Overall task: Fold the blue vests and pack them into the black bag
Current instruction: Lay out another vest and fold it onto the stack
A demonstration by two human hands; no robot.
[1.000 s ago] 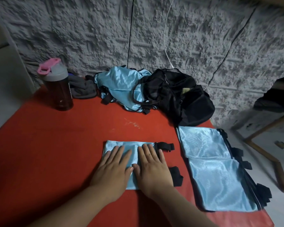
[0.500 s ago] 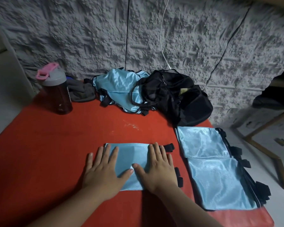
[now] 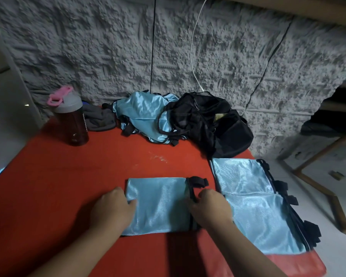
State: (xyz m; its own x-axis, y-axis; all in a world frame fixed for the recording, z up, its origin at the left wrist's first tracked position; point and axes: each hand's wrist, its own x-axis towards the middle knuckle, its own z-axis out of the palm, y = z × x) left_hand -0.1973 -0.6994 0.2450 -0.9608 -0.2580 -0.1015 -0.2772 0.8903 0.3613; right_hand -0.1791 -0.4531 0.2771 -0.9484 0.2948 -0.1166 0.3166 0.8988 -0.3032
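Note:
A folded blue vest (image 3: 162, 204) with black straps lies on the red table in front of me. My left hand (image 3: 113, 210) grips its left edge with curled fingers. My right hand (image 3: 210, 208) grips its right edge at the black trim. A stack of folded blue vests (image 3: 254, 206) lies to the right, near the table's corner. Several unfolded blue vests (image 3: 142, 114) are heaped at the back against the wall. The black bag (image 3: 212, 122) slumps beside them at the back right, its mouth open.
A dark red bottle (image 3: 72, 118) with a grey lid and pink loop stands at the back left. A grey cloth (image 3: 100, 118) lies next to it. The red table (image 3: 58, 186) ends at the right by a wooden frame (image 3: 328, 198) on the floor.
Both hands lay flat, pressing on the folded vest. They slid apart to its left and right edges, and the fingers now curl round those edges.

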